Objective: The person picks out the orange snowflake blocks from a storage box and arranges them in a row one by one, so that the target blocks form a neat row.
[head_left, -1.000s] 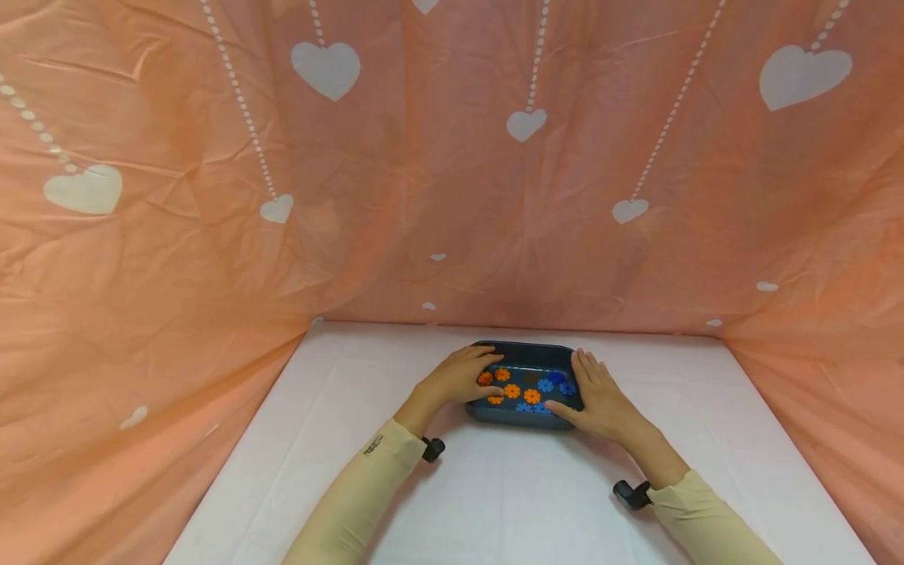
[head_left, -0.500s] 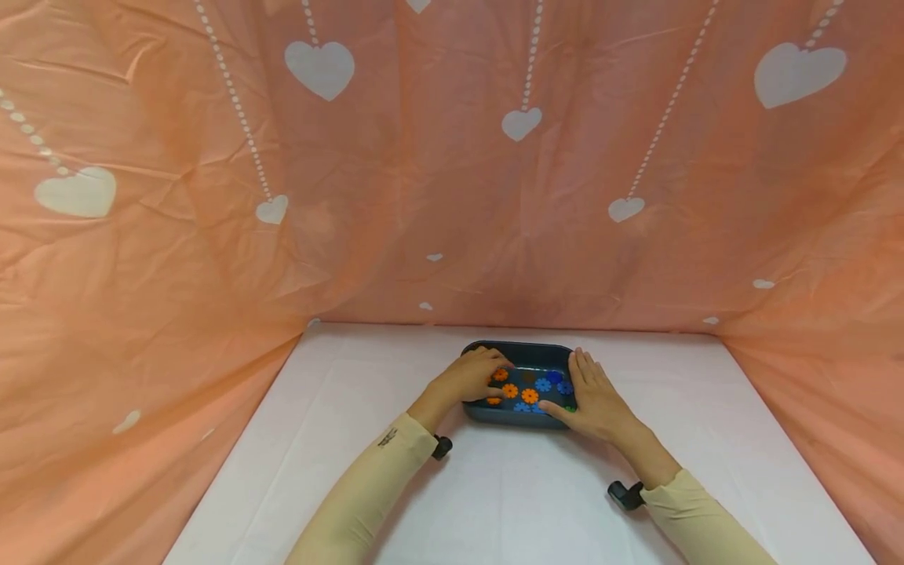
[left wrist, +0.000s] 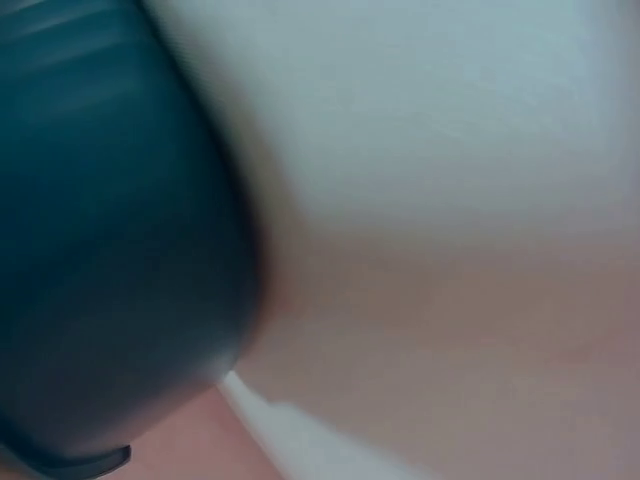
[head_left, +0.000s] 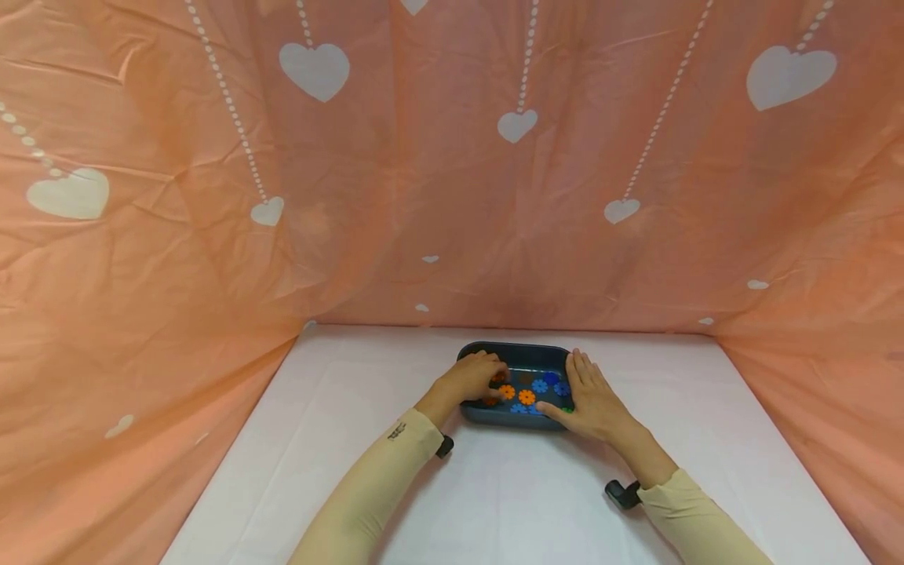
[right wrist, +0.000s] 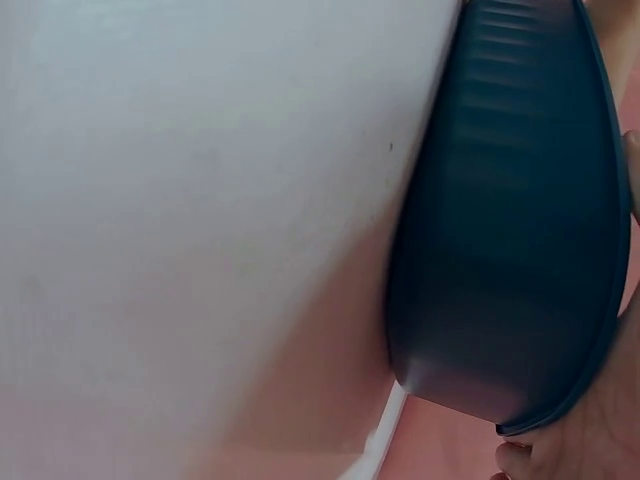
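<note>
A dark blue-grey tray [head_left: 519, 421] with rounded corners holds several small flower-shaped pieces, among them an orange piece [head_left: 526, 397] and a blue piece [head_left: 540, 386]. My left hand [head_left: 469, 378] reaches over the tray's left side, its fingers bent down inside among the orange pieces; whether they pinch one is hidden. At the right side, my right hand [head_left: 597, 404] rests on the rim with straight fingers, its thumb over the front edge. The left wrist view has the tray's outer wall [left wrist: 110, 220] blurred; in the right wrist view the wall [right wrist: 500, 230] is close, fingers at its rim.
The tray stands toward the back of a white-covered table [head_left: 508, 502]. A pink-orange curtain [head_left: 452, 180] with white hearts hangs behind and at both sides. A small black device [head_left: 623, 494] is strapped at the right wrist, another [head_left: 445, 446] at the left.
My left hand has moved slightly right and its fingers have bent further into the tray over the orange pieces. The right hand keeps its place on the rim; the whole view has shifted slightly.
</note>
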Demonstrator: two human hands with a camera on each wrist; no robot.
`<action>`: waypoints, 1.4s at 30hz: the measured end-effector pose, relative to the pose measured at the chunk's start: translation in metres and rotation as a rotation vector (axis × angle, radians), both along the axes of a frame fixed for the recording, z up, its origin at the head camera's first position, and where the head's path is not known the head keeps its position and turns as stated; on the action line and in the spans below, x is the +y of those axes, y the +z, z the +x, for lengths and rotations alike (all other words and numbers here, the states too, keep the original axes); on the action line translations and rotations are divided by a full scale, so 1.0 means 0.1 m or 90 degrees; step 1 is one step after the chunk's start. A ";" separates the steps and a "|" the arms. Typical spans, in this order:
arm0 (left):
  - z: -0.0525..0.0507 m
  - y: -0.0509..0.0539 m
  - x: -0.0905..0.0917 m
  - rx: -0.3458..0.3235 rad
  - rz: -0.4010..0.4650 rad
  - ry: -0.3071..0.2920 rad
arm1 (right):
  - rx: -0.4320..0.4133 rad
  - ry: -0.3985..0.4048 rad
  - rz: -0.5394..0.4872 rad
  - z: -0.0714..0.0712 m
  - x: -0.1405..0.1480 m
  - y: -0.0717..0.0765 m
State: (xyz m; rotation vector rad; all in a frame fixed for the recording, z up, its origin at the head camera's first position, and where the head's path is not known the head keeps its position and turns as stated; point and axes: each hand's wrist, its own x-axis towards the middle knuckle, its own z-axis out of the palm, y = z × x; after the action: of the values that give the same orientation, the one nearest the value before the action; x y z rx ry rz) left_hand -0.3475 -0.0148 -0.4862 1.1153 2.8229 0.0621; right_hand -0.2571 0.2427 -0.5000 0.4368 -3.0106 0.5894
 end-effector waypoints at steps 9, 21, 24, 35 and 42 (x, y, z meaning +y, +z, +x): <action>-0.02 -0.01 0.04 -0.008 0.010 0.011 | 0.002 0.001 -0.007 0.01 0.00 0.00; -0.03 -0.06 0.03 -0.014 0.024 0.014 | 0.006 0.000 -0.005 0.01 0.00 0.00; -0.04 -0.07 0.03 -0.011 0.020 0.013 | 0.004 0.000 -0.006 0.01 0.00 0.00; -0.05 -0.09 0.01 -0.013 0.040 -0.001 | 0.003 -0.007 0.010 0.00 0.00 -0.03; -0.05 -0.03 -0.04 -0.065 0.121 -0.004 | 0.000 -0.015 0.024 0.01 -0.01 -0.02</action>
State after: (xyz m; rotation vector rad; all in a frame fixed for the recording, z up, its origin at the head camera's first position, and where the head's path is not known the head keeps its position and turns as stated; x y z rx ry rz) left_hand -0.3523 -0.0183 -0.4893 1.1210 2.7681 0.3828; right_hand -0.2563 0.2419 -0.5017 0.4025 -3.0267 0.5321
